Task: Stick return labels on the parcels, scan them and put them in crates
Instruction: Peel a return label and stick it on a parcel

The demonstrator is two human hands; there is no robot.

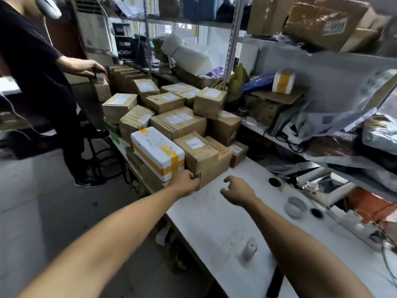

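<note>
A heap of brown cardboard parcels point(178, 123) with white labels is stacked at the far end of the white table point(214, 222). A white foam box point(156, 151) bound with yellow tape lies at the heap's front left. My left hand point(185, 183) grips the near left corner of the lowest front cardboard box point(214, 171), just under the foam box. My right hand point(237, 190) hovers above the table to the right of that box, fingers loosely curled, holding nothing.
Another person in black point(32, 67) stands at the left and handles a small box point(101, 87). Metal shelves point(322, 61) full of boxes and bags run along the right. A grey tape roll point(295, 207) and a small white object point(249, 250) lie on the table.
</note>
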